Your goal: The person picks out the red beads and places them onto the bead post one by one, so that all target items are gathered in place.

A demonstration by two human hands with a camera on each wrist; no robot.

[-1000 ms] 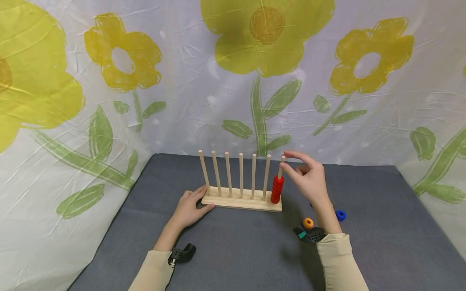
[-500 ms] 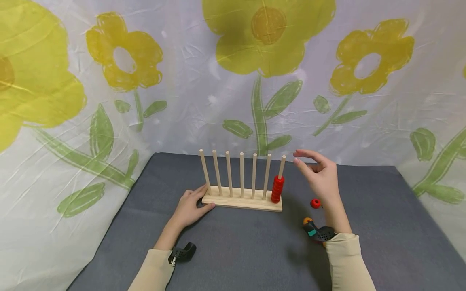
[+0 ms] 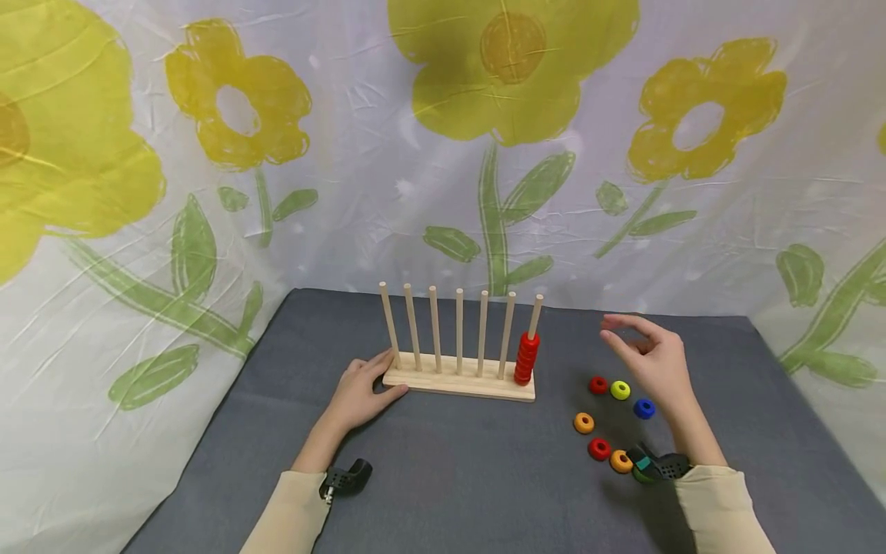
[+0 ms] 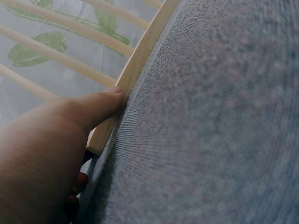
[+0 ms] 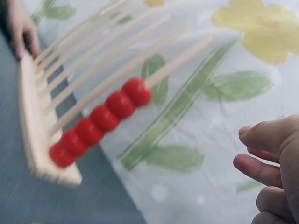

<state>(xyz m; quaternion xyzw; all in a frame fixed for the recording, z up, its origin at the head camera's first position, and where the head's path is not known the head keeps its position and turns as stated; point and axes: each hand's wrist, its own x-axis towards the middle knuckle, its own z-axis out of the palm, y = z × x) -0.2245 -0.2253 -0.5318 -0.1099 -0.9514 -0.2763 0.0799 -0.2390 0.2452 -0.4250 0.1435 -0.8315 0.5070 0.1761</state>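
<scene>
A wooden peg rack (image 3: pixel 460 382) with several upright pegs stands on the table. Red beads (image 3: pixel 527 358) are stacked on its rightmost peg; the other pegs are bare. My left hand (image 3: pixel 360 396) grips the rack's left end, thumb (image 4: pixel 103 100) along the front edge and fingers round behind, partly hidden. My right hand (image 3: pixel 654 362) is in the air to the right of the rack, holding nothing, thumb and fingers apart and loosely bent. Beneath and beside it lie loose beads: red (image 3: pixel 598 385), yellow (image 3: pixel 620 390), blue (image 3: pixel 644 408) and orange (image 3: pixel 584 422).
Nearer the front lie another red bead (image 3: pixel 599 448), another orange bead (image 3: pixel 621 461) and a green bead (image 3: pixel 642 475) partly covered by the right wrist camera (image 3: pixel 661 464). A dark grey cloth (image 3: pixel 471 469) covers the table. Behind hangs a flower-printed curtain (image 3: pixel 360 192).
My right hand has left the top of the rightmost peg and moved right, uncovering more loose beads. The stacked red beads and my left hand on the rack stay put.
</scene>
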